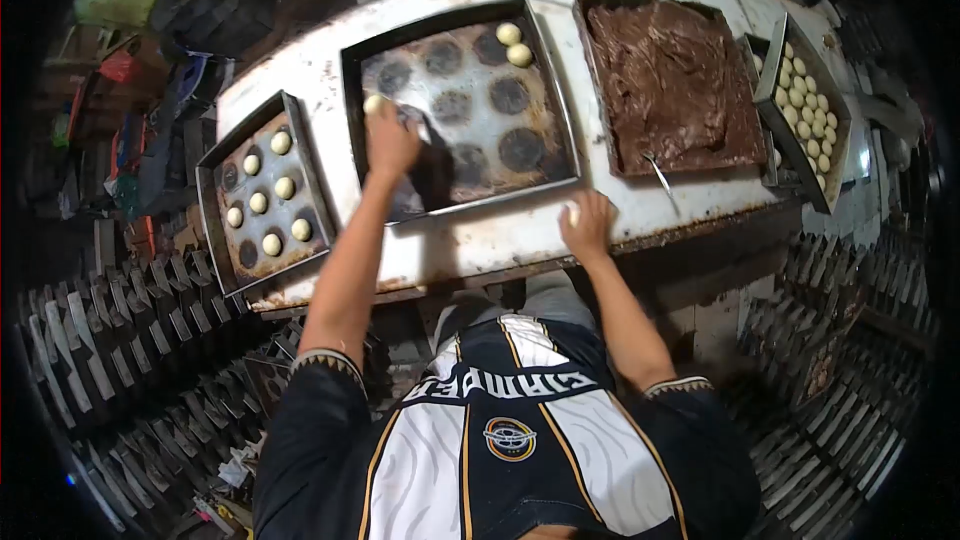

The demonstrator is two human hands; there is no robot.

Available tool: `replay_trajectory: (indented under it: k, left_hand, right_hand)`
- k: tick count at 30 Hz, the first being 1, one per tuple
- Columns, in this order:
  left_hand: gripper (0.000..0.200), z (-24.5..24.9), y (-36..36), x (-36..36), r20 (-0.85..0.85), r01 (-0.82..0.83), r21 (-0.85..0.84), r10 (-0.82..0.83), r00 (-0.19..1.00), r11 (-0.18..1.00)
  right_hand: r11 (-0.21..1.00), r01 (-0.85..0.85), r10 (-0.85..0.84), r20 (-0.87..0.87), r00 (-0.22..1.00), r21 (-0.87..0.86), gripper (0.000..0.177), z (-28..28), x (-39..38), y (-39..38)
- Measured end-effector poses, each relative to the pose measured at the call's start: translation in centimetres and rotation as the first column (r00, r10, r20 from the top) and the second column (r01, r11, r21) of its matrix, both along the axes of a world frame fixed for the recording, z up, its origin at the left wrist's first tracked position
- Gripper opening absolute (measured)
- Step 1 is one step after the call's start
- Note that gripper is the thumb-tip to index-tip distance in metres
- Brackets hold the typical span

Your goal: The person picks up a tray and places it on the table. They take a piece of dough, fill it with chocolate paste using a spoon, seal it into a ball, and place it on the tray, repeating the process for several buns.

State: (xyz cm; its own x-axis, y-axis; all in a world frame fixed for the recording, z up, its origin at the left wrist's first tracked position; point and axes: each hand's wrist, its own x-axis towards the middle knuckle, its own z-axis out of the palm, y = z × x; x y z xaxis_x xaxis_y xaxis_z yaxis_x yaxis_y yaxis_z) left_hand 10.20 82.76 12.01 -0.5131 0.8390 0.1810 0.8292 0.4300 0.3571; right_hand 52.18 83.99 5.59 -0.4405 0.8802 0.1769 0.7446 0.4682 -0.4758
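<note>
My left hand (390, 140) reaches over the middle baking tray (555, 90) and pinches a pale dough ball (373, 103) at the tray's left side. Two more dough balls (514, 44) lie at the far end of that tray, among dark round baked-on marks. My right hand (588, 223) rests palm down on the white table (480, 235) near its front edge, fingers curled over a small pale lump of dough (572, 210).
A smaller tray (215, 190) at the left holds several dough balls. To the right stand a tray of brown chocolate paste (675, 80) with a utensil (660, 178) and a tilted tray of many dough balls (810, 105). Stacked metal moulds fill the floor on both sides.
</note>
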Motion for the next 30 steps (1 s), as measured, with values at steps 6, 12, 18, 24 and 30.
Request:
replay_trajectory:
  k: [6, 12, 18, 24, 30]
  left_hand:
    - [0.035, -3.9, 2.2, -6.6, -0.119, -0.044, -0.169, 0.024, 0.993, 0.985]
    - [0.029, 0.5, 0.9, -2.3, -0.098, 0.026, 0.289, 0.002, 0.995, 0.957]
    - [0.032, 5.7, -9.1, 7.5, 0.397, -0.200, 0.424, 0.017, 0.918, 0.883]
    - [0.030, 9.3, -22.8, 9.6, 0.539, -0.398, 0.392, 0.144, 0.830, 0.829]
    - [0.031, 9.0, -35.6, 2.4, 0.616, -0.583, 0.410, 0.258, 0.744, 0.701]
  right_hand:
    - [0.913, -0.396, 0.396, -0.023, 0.918, -0.096, 0.028, -0.8, 4.8, -0.9]
    - [0.957, -0.262, 0.249, -0.112, 0.962, -0.121, 0.024, 1.9, 1.0, -0.3]
    - [0.999, 0.011, -0.014, 0.056, 0.998, 0.052, 0.023, 1.0, 2.5, 3.4]
    - [0.958, -0.287, 0.285, 0.108, 0.952, 0.006, 0.012, 1.2, 6.9, 0.8]
    - [0.652, 0.043, -0.206, -0.122, 0.971, -0.757, 0.016, 3.0, -5.0, -1.1]
